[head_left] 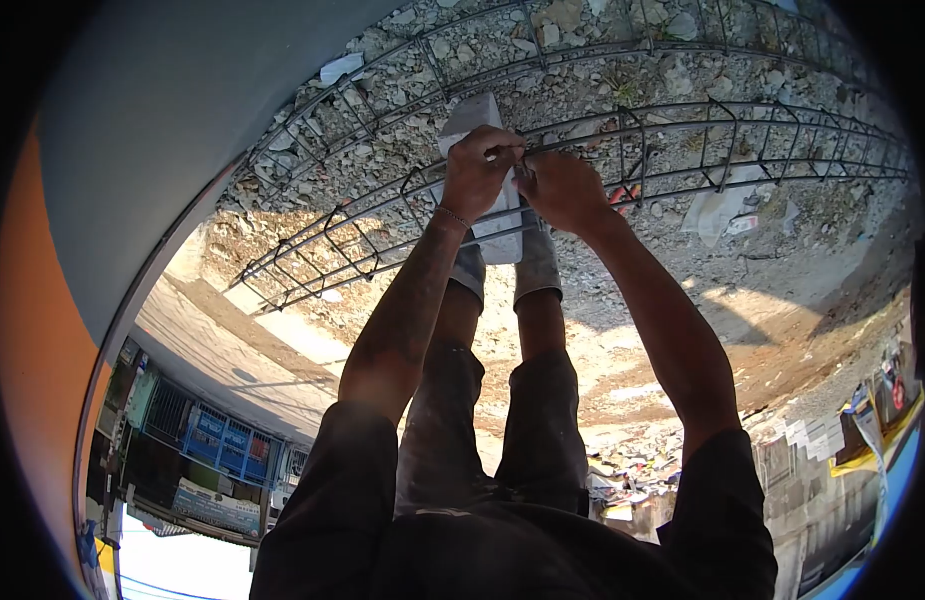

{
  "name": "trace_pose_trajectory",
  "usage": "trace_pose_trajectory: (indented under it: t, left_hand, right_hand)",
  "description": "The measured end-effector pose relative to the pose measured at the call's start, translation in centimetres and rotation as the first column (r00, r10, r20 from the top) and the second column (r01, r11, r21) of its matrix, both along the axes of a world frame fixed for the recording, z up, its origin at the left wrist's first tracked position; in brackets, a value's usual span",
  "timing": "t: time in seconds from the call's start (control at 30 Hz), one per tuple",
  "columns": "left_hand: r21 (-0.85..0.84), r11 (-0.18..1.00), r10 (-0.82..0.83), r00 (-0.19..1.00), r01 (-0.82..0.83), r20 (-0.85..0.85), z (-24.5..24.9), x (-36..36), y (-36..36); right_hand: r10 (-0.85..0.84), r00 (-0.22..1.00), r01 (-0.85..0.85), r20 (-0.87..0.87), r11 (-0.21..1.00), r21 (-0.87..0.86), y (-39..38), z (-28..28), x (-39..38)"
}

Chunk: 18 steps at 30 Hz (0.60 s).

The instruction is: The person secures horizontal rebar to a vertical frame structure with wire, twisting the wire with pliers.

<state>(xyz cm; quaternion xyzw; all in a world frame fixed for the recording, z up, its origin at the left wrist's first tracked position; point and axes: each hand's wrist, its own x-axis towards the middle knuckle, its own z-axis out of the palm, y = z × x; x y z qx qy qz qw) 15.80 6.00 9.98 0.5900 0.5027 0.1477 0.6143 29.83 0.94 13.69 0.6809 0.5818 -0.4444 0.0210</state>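
Observation:
A long rebar cage of thin steel bars and square stirrups runs across in front of my legs. My left hand is closed in a pinch at the cage's upper bar. Close beside it, my right hand is curled shut over the same stretch of bars, its thumb side toward the left hand. A short dark piece shows between the hands; I cannot tell what it is. Beneath the cage, between my feet, lies a pale concrete block, partly covered by the bars and my left hand.
A second rebar cage lies farther out on broken rubble. To the left rises a grey and orange surface. Pale scraps lie on the ground at right. Blue gates and a paved strip show at lower left.

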Motion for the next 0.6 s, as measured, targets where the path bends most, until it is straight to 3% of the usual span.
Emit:
trace_pose_trajectory:
  t: [0.13,0.17,0.2,0.23,0.27,0.33,0.37,0.4,0.47,0.53,0.6]
  left_hand:
    - [0.019,1.000,-0.005,0.998,0.004,0.056,0.8,-0.8,-0.5]
    - [0.091,0.996,-0.027,0.999,0.024,0.036,0.9,-0.6,-0.7]
    - [0.164,0.986,-0.048,0.999,0.045,0.016,0.9,-0.5,-0.7]
    - [0.220,0.974,-0.057,0.998,0.057,-0.007,1.0,-0.5,-1.0]
    - [0.218,0.975,-0.044,0.999,0.043,0.000,1.2,-0.5,-1.3]
    - [0.361,0.927,-0.089,0.994,0.107,-0.066,1.2,-0.7,-1.7]
    - [0.360,0.926,-0.104,0.994,0.113,-0.042,1.2,-0.8,-1.8]
    - [0.364,0.925,-0.100,0.994,0.109,-0.041,1.4,-0.7,-1.7]
    - [0.469,0.876,-0.069,0.991,0.115,-0.114,1.7,-0.1,-2.2]
    - [0.458,0.880,-0.061,0.986,0.127,-0.157,2.3,0.3,-2.6]
    - [0.335,0.938,0.102,0.994,-0.086,-0.029,3.5,0.9,-2.3]
  right_hand:
    - [-0.071,0.981,0.078,-0.181,0.997,0.028,0.5,0.2,2.3]
    - [-0.314,0.911,0.238,-0.268,0.930,-0.281,2.0,1.7,3.8]
    - [-0.552,0.791,0.333,-0.264,0.750,-0.572,3.2,3.1,4.8]
    - [-0.680,0.693,0.446,-0.240,0.666,-0.599,3.4,3.9,5.0]
    - [-0.672,0.703,0.441,-0.234,0.670,-0.597,3.4,3.7,5.3]
    - [-0.847,0.503,0.477,-0.175,0.440,-0.761,4.2,3.1,5.8]
    - [-0.902,0.399,0.519,-0.163,0.369,-0.771,4.7,2.8,6.0]
    - [-0.900,0.403,0.518,-0.167,0.374,-0.769,5.3,2.7,5.8]
    - [-0.965,0.213,0.529,-0.151,0.244,-0.813,6.1,2.4,4.8]
    - [-0.968,0.212,0.581,-0.136,0.237,-0.778,7.4,4.1,2.7]
    - [-0.978,0.105,0.607,-0.182,0.208,-0.767,8.2,4.1,2.2]
